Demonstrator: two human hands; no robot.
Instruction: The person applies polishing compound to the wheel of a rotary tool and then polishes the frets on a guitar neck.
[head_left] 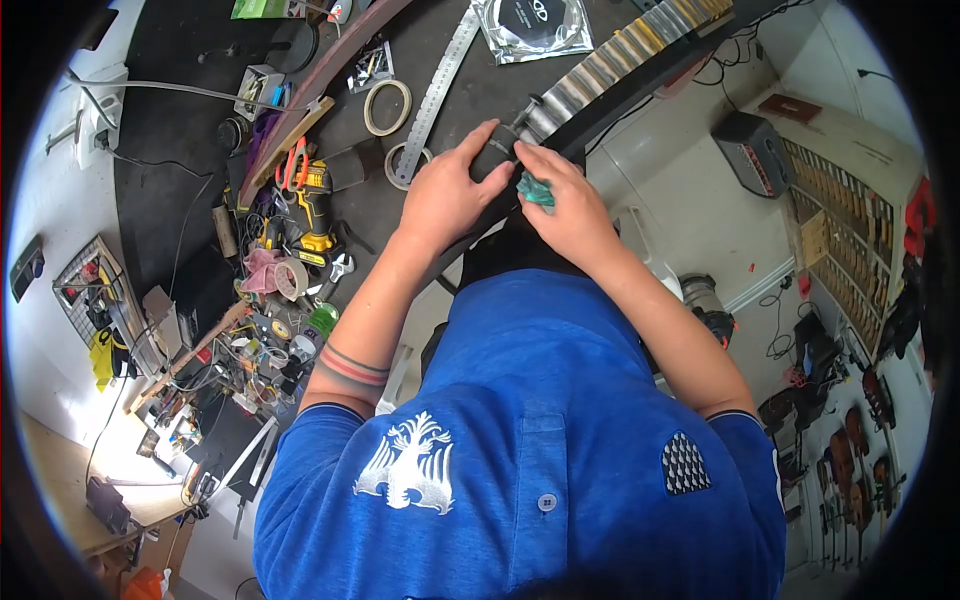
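My left hand is at the bench's front edge, thumb and index finger apart. Its index fingertip is beside a small dark metal piece; I cannot tell whether they touch. My right hand is closed around a crumpled green cloth, which shows between its fingers and thumb. The right fingertips are close to the same metal piece. Just beyond both hands, a long row of grey and yellowish metal cylinders runs up to the right along the bench edge.
A steel ruler, tape rolls and a clear packet lie beyond the hands. To the left are a yellow drill, orange-handled scissors, an adjustable wrench and cluttered small parts. A grey speaker-like box stands right.
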